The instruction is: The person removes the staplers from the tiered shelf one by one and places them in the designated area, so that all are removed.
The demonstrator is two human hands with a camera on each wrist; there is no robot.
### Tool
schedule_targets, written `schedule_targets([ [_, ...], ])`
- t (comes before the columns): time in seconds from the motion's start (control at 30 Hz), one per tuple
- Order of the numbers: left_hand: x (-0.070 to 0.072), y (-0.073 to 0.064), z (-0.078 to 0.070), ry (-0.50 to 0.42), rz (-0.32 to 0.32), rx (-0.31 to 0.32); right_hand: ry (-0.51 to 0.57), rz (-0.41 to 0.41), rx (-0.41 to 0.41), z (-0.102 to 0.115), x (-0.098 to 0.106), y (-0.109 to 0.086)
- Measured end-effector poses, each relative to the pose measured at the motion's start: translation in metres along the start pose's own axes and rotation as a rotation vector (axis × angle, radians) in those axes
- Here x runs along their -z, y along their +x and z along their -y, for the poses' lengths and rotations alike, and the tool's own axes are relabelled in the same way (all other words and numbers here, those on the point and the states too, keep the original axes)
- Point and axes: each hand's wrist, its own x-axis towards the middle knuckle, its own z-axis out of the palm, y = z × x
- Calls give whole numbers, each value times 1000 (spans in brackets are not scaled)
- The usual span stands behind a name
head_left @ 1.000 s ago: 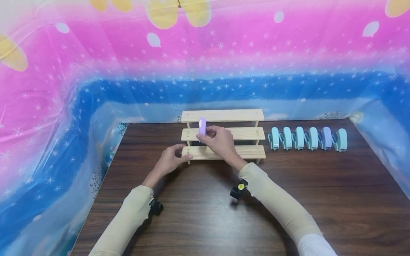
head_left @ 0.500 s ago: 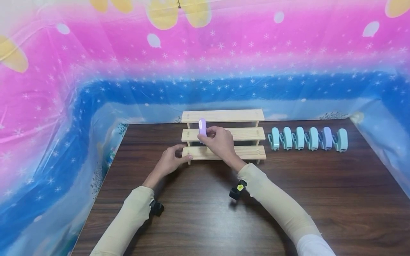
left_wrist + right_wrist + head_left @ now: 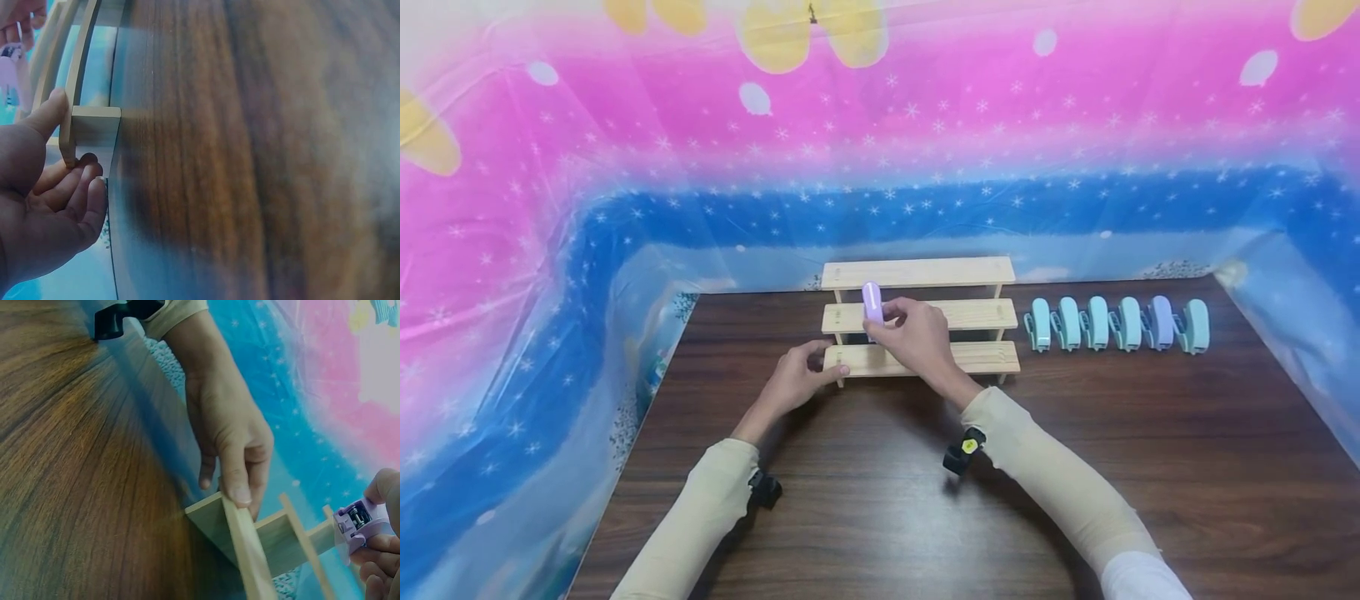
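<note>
My right hand [image 3: 917, 332] pinches a purple hole punch [image 3: 872, 302] between thumb and fingers, in front of the middle step of a three-step wooden shelf stand [image 3: 981, 314]. From the right wrist, the punch [image 3: 361, 520] shows its metal spring, and its narrow rounded back stands up in the head view. At the stand's front left corner, my left hand [image 3: 799, 375] grips the end of the lowest step. Its thumb [image 3: 49, 114] lies on top of the board, and the other fingers curl beneath it.
Right of the stand, several mint hole punches [image 3: 1097, 323] and one purple hole punch [image 3: 1161, 322] stand in a row on the brown wooden table [image 3: 880, 500]. A patterned pink and blue cloth [image 3: 880, 150] hangs behind and beside the table.
The purple punch in my right hand has come down slightly and now leans a little. My left hand keeps its grip on the stand. The head view has shifted slightly.
</note>
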Motion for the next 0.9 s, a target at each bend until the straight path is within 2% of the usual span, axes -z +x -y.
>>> schedule_targets([
  [0.4, -1, 1, 1, -2, -5, -6, 6, -17, 33, 7, 20, -4],
  [0.7, -1, 0, -1, 20, -11, -16, -7, -31, 37, 3, 39, -4],
  [0.9, 0, -1, -1, 14, -6, -18, -23, -58, 70, -1, 53, -5],
])
